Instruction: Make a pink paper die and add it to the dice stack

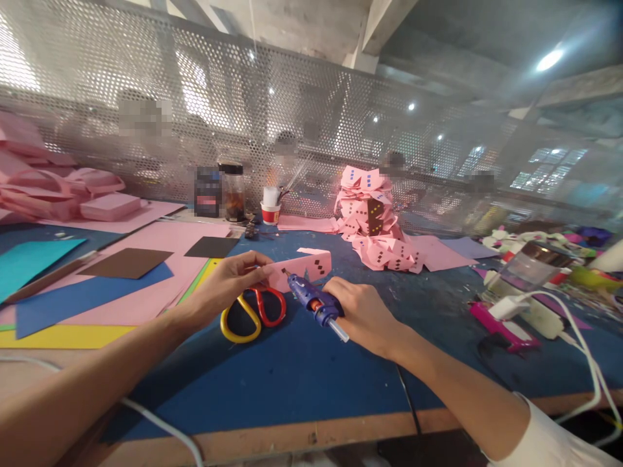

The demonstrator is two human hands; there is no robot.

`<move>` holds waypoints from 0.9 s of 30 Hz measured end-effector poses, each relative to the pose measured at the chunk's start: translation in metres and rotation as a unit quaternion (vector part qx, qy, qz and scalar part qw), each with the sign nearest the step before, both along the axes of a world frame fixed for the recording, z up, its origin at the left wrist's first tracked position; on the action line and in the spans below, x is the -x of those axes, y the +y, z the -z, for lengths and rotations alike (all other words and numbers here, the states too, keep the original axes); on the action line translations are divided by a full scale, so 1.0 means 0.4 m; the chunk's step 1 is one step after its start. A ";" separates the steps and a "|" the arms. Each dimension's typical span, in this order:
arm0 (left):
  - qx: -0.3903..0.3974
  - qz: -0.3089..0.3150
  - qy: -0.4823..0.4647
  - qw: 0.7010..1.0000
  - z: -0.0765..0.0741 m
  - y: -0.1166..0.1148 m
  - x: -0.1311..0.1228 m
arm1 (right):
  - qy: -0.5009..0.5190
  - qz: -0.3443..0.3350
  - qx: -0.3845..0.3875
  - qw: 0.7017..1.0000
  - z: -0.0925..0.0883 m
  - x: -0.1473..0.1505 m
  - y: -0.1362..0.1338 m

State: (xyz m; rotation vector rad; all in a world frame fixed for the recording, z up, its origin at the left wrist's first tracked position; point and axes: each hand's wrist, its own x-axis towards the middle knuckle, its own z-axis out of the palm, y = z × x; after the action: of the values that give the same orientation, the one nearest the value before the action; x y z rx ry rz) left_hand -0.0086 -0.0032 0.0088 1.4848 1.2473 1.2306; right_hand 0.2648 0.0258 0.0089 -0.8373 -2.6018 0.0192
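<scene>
Left hand point(238, 275) pinches the near end of a pink paper strip point(296, 264) between thumb and fingers; strip is raised above the blue work surface point(272, 383), dark diamond marks toward its far end; right hand point(360, 308) wraps round a blue glue gun point(314, 299), nozzle at the strip, whether touching I cannot tell; scissors point(240, 327), yellow and red handles showing, lie just below the left hand; beyond, a heap of marked pink pieces point(363, 214); coloured sheets point(129, 263) at left.
</scene>
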 end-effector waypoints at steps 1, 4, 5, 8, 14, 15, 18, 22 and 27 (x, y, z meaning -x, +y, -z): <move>0.000 -0.001 0.000 1.000 0.000 0.001 0.000 | 0.000 0.001 0.001 1.000 -0.001 0.000 0.000; -0.002 -0.004 0.005 1.000 0.001 0.002 -0.001 | 0.001 0.001 0.004 1.000 -0.003 0.001 -0.002; -0.002 -0.005 0.006 1.000 0.002 0.002 0.000 | 0.002 0.000 0.005 1.000 -0.004 0.001 -0.002; 0.001 -0.002 0.001 1.000 0.004 0.002 0.002 | 0.009 -0.002 0.006 1.000 -0.003 0.002 -0.003; 0.004 -0.002 -0.003 1.000 -0.002 -0.003 -0.001 | 0.018 -0.010 0.009 1.000 0.000 0.006 -0.006; 0.004 -0.001 -0.002 1.000 -0.004 -0.004 -0.002 | 0.018 -0.011 0.009 1.000 0.000 0.006 -0.007; 0.003 0.001 0.002 1.000 -0.006 -0.005 -0.006 | 0.019 -0.013 0.011 1.000 0.000 0.008 -0.007; 0.002 -0.002 0.001 1.000 -0.005 -0.004 -0.007 | 0.015 -0.010 0.012 1.000 0.001 0.009 -0.006; 0.000 -0.001 0.005 1.000 -0.003 -0.003 -0.004 | 0.014 -0.007 0.013 1.000 0.002 0.007 -0.005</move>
State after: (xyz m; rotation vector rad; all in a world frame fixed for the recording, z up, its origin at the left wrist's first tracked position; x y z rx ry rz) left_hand -0.0069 -0.0043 0.0099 1.4912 1.2560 1.2267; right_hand 0.2619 0.0238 0.0080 -0.8232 -2.5868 0.0679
